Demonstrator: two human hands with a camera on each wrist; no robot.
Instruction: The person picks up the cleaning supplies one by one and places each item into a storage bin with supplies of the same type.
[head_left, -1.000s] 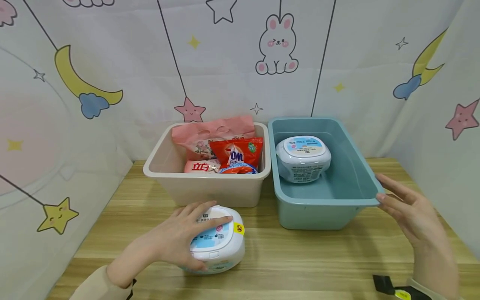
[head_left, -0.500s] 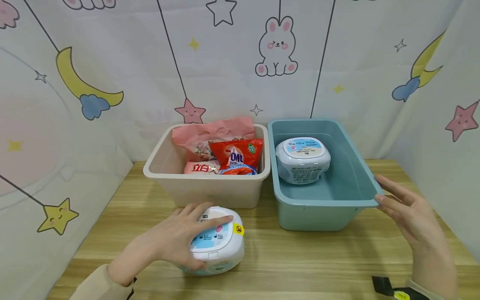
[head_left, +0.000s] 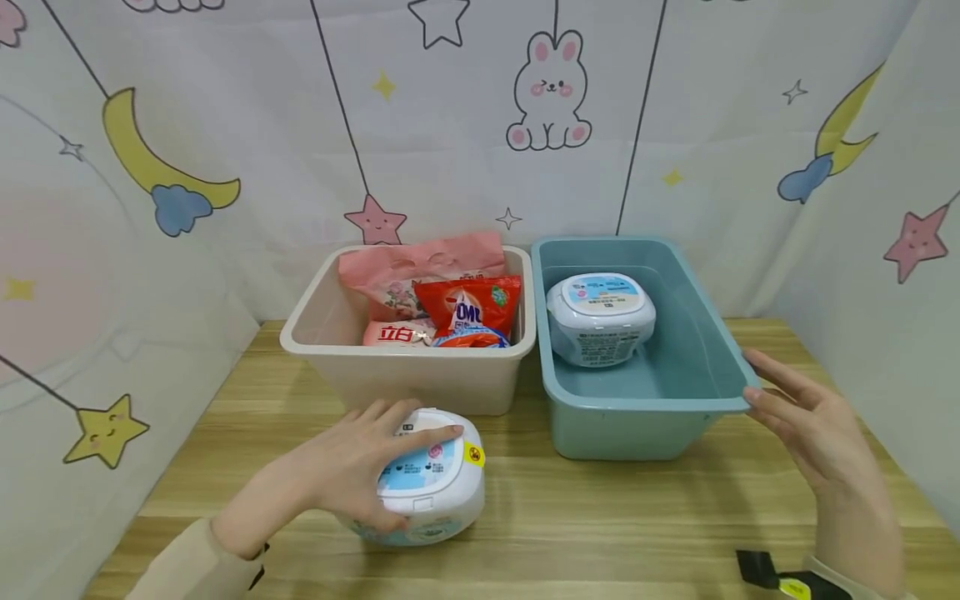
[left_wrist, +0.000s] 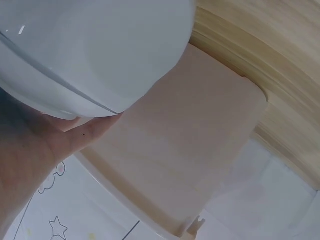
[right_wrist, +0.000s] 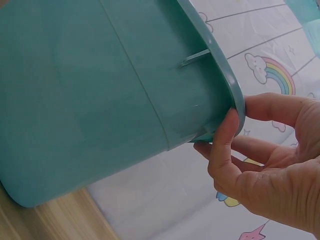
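2 grips [head_left: 356,467] [head_left: 813,429] apart, on tub [head_left: 467,492], on rim [head_left: 652,405]

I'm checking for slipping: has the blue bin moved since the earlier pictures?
No. In the head view, the blue bin keeps its place against the printed rabbit behind and the cream bin beside it.

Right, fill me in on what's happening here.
A person's left hand grips a white tub in front of the beige bin, while their right hand pinches the rim of the teal bin at its near right corner. A second white tub sits inside the teal bin, toward its left side. The beige bin holds a pink bag, a red packet and other packaging.
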